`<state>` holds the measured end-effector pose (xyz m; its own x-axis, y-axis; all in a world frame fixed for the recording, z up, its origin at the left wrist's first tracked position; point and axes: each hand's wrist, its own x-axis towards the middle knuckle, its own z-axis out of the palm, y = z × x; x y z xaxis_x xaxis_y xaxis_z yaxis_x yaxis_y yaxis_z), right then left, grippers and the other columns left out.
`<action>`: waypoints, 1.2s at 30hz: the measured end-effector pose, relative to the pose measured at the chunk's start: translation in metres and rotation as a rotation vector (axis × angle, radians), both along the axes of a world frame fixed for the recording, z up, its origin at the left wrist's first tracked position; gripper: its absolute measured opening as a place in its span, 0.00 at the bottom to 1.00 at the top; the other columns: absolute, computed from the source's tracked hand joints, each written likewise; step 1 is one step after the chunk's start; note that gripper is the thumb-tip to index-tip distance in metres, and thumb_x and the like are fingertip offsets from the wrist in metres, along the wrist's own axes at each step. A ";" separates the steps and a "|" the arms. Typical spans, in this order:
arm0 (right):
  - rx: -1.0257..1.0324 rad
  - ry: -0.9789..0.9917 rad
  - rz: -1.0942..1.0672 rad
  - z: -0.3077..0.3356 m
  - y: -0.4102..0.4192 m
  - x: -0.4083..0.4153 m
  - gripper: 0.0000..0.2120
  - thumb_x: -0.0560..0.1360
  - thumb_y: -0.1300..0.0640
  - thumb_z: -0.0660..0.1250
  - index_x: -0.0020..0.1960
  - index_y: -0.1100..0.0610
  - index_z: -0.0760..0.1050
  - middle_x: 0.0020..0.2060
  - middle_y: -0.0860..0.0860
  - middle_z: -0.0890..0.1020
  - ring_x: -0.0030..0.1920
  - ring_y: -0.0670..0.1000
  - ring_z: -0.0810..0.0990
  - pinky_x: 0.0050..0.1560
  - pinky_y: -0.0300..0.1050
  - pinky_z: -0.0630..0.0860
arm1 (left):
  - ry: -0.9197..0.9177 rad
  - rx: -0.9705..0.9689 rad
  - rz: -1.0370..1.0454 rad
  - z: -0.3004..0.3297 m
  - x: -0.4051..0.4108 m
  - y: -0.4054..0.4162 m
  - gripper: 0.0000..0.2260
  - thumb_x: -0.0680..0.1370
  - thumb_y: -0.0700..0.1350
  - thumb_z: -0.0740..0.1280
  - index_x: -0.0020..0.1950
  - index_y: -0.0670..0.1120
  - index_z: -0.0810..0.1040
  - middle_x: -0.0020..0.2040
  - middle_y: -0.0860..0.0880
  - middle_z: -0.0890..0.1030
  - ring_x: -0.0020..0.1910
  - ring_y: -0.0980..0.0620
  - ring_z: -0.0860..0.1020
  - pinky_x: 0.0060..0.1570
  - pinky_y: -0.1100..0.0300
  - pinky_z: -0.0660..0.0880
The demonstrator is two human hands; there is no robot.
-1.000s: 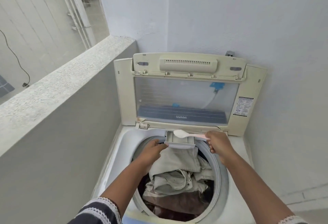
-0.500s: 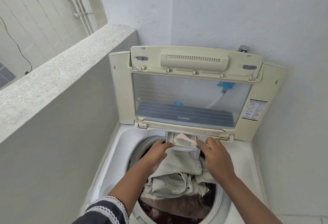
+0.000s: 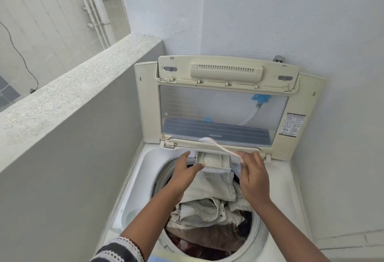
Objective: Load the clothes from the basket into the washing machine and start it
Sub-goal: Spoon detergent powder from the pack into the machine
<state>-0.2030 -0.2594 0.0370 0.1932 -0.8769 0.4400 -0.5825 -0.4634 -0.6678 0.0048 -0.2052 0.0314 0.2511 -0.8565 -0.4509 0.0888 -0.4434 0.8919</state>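
Observation:
A top-loading washing machine (image 3: pixel 286 180) stands open, its lid (image 3: pixel 224 103) raised against the wall. Beige, grey and dark red clothes (image 3: pixel 207 205) fill the drum. At the drum's back rim a small detergent drawer (image 3: pixel 214 163) is pulled out, with white powder in it. My left hand (image 3: pixel 185 172) holds the drawer's left front corner, thumb on its edge. My right hand (image 3: pixel 252 176) pinches the handle of a pink-white plastic spoon (image 3: pixel 218 145), whose bowl points up and left above the drawer.
A grey parapet wall (image 3: pixel 68 120) runs close along the machine's left side. A pale blue wall (image 3: pixel 332 54) stands right behind and to the right. A blue hose fitting (image 3: pixel 258 100) shows through the lid's window.
The spoon tipped down into the drawer half a second ago and has now lifted up and left above it. My left hand stayed on the drawer. The camera has moved closer.

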 end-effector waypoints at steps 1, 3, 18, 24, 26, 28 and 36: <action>0.011 -0.071 0.003 0.009 0.003 0.009 0.15 0.81 0.61 0.58 0.63 0.53 0.78 0.43 0.49 0.72 0.37 0.48 0.71 0.34 0.36 0.68 | -0.025 -0.040 0.020 0.010 0.002 0.006 0.34 0.73 0.55 0.71 0.76 0.60 0.61 0.75 0.49 0.67 0.66 0.53 0.74 0.63 0.56 0.70; 0.021 -0.189 0.039 0.031 0.008 0.028 0.15 0.82 0.66 0.60 0.62 0.53 0.79 0.41 0.51 0.74 0.36 0.47 0.71 0.34 0.35 0.66 | -0.073 -0.125 0.067 0.034 0.011 0.021 0.30 0.77 0.50 0.71 0.76 0.57 0.62 0.73 0.52 0.66 0.63 0.59 0.74 0.58 0.62 0.71; -0.051 -0.575 0.544 0.199 0.103 0.210 0.12 0.83 0.60 0.58 0.58 0.56 0.79 0.44 0.48 0.77 0.38 0.49 0.72 0.40 0.52 0.72 | -1.119 -0.618 0.402 0.218 0.106 0.213 0.18 0.77 0.47 0.68 0.67 0.50 0.73 0.78 0.47 0.59 0.79 0.51 0.53 0.75 0.63 0.53; -0.213 -0.398 0.753 0.248 0.150 0.274 0.11 0.82 0.60 0.60 0.57 0.56 0.81 0.43 0.53 0.77 0.40 0.47 0.74 0.42 0.38 0.70 | -1.359 -0.552 0.690 0.245 0.160 0.292 0.27 0.75 0.48 0.72 0.72 0.51 0.69 0.80 0.46 0.51 0.80 0.50 0.45 0.78 0.48 0.50; -0.256 -0.274 0.812 0.253 0.164 0.294 0.11 0.81 0.58 0.60 0.56 0.53 0.81 0.42 0.51 0.76 0.38 0.45 0.73 0.40 0.39 0.69 | -1.321 -0.509 0.814 0.237 0.184 0.313 0.37 0.73 0.52 0.74 0.78 0.52 0.60 0.81 0.46 0.48 0.80 0.49 0.43 0.77 0.42 0.53; -0.303 -0.173 0.824 0.255 0.181 0.312 0.11 0.81 0.56 0.60 0.56 0.51 0.81 0.41 0.48 0.73 0.37 0.47 0.72 0.37 0.45 0.70 | -1.314 -0.486 0.887 0.223 0.207 0.332 0.49 0.71 0.58 0.77 0.81 0.48 0.49 0.81 0.44 0.45 0.80 0.47 0.42 0.77 0.42 0.52; -0.427 0.192 0.745 0.256 0.215 0.357 0.11 0.80 0.58 0.58 0.56 0.50 0.78 0.45 0.50 0.72 0.42 0.55 0.74 0.35 0.45 0.66 | -0.873 -0.377 0.681 0.189 0.256 0.348 0.65 0.63 0.58 0.81 0.75 0.63 0.27 0.80 0.58 0.38 0.80 0.55 0.50 0.73 0.52 0.60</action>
